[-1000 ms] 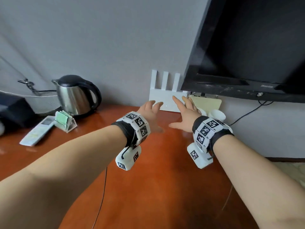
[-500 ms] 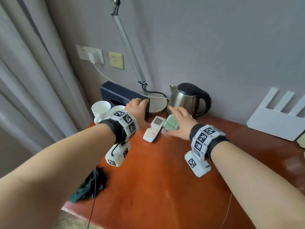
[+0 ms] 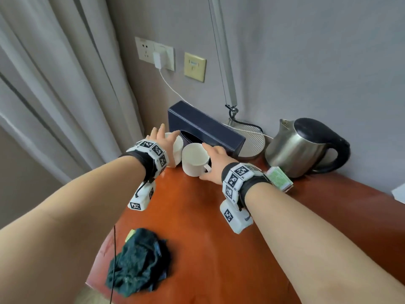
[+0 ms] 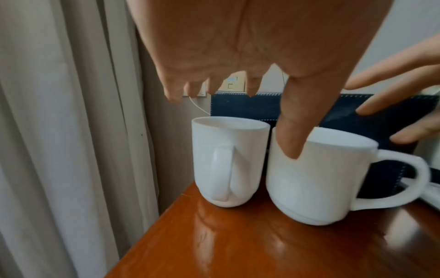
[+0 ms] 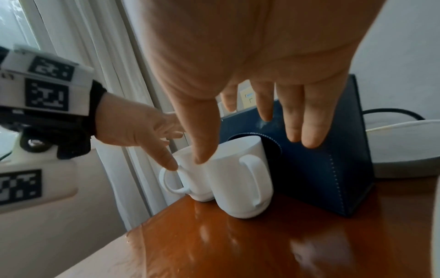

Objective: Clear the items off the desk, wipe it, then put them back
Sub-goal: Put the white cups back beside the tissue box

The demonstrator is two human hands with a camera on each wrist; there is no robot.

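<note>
Two white mugs stand side by side at the far left corner of the red-brown desk. My left hand hovers over the left mug with its fingers straight and spread; its thumb hangs by that mug's handle. At the right mug my right hand is open, with the fingers over the far rim and the thumb low beside the handle. Neither hand grips a mug. Whether the fingertips touch the mugs I cannot tell.
A navy tissue box stands right behind the mugs. To its right are a lamp base, a steel kettle and green packets. A dark cloth lies at the desk's near left edge. Curtains hang left.
My view has swung left from the router and screen to the desk's left corner. Both hands moved from the remote and green packets over to the two white mugs.
</note>
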